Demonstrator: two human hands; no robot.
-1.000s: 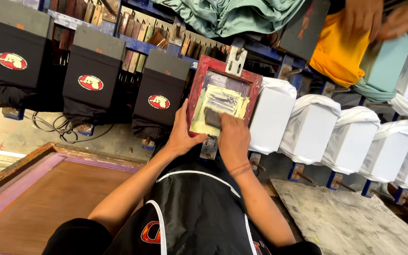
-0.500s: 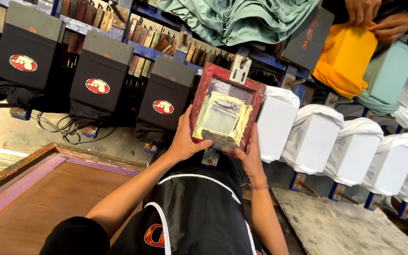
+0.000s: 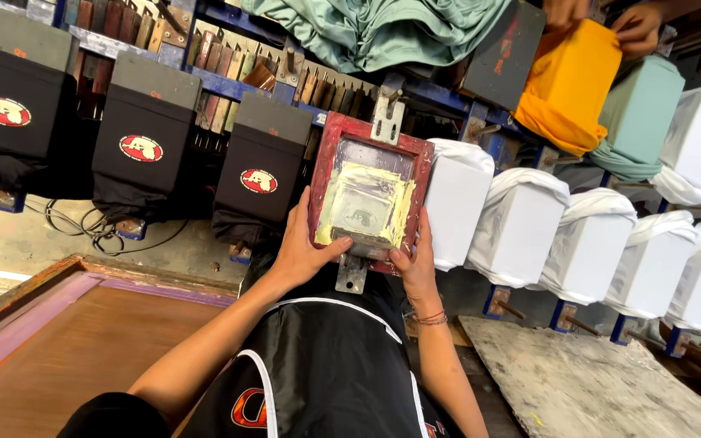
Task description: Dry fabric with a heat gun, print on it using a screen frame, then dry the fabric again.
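Head view shows both hands on a small red-framed printing screen (image 3: 371,193) that sits over a pallet in a row of garment pallets. The left hand (image 3: 302,247) grips the frame's lower left side, thumb laid across its bottom edge; the right hand (image 3: 417,264) holds the lower right corner, fingers curled around the frame. By my judgement this is the handling of the screen between prints, either seating or lifting it; the next move calls for an even pull on both sides so that the mesh does not smear. Its mesh is greyish, bordered with yellowish tape, with a faint small motif at the middle. A metal clamp (image 3: 387,118) holds its top edge. To its left hang black shirts with a red and white print (image 3: 258,180); to its right stand unprinted white shirts (image 3: 456,199). Another person's hands (image 3: 638,23) fit an orange shirt (image 3: 569,85) further along.
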